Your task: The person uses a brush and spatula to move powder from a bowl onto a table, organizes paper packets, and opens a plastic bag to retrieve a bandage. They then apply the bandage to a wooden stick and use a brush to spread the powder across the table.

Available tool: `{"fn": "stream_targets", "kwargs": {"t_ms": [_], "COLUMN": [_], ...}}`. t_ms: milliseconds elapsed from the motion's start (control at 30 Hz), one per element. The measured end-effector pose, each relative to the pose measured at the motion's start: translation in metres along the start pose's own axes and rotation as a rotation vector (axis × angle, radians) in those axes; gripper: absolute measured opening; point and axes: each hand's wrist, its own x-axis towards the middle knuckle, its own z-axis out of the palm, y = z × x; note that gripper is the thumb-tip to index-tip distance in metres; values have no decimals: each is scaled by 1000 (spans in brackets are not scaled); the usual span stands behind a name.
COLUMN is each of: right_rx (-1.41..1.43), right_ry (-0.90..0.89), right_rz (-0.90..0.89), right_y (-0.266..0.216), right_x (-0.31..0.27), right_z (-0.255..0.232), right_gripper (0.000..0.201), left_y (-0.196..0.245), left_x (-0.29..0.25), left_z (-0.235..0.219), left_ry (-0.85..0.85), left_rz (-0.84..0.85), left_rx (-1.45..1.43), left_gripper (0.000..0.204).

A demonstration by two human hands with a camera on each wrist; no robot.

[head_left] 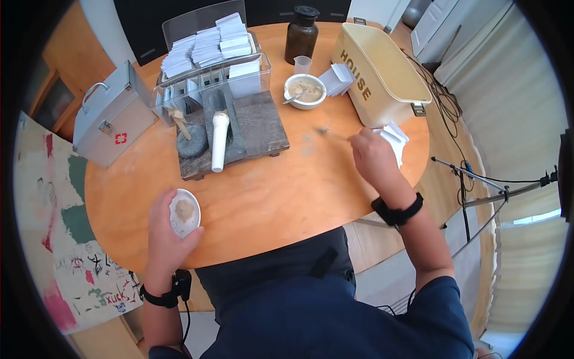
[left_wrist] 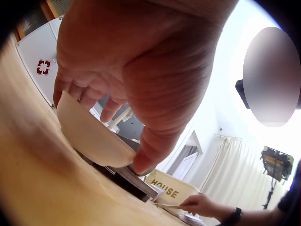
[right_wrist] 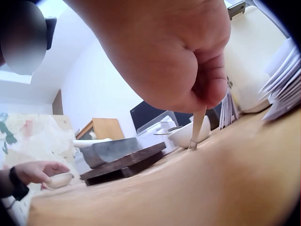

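Far left on the round wooden tabletop sits a grey metal first-aid box with a red cross. Near the front edge, the left hand curls round a small white dish, thumb on one side and fingers on the other; the dish rests on the wood and holds a little heap of tan powder. Behind it lies a dark wooden board carrying a stone mortar and a white pestle, lying flat. Just behind the board stands a clear plastic organiser packed with white paper packets. Moving right, a white bowl of beige powder with a spoon in it, a small clear cup and a brown glass bottle behind. Now the right hand: its fingers pinch the handle of a small spoon, the tip down at the tabletop, probably touching it, though the head view blurs there. Beside that hand lies a stack of white paper packets, and behind them a cream tin lettered HOUSE.
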Motion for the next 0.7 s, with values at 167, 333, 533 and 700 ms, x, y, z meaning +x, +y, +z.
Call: {"fn": "stream_targets", "kwargs": {"t_ms": [167,333,533,700], "right_rx": [38,-29,-47,-9], "right_ry": [-6,-46,-1,-18], "right_rz": [43,59,68,-1], "right_y": [-16,3,-10,-2], "right_x": [-2,-10,-4,12], "right_z": [-10,-1,-11,1], "right_gripper": [7,8,4,5], "left_y": [-16,-32,-48,-50], "left_x": [6,13,18,25], "left_z": [-3,-7,-7,-10], "left_ry": [39,90,90,96], "left_rz": [-30,-58,-98,-82], "left_rx": [-28,-11,26,38], "left_gripper": [74,72,71,70]}}
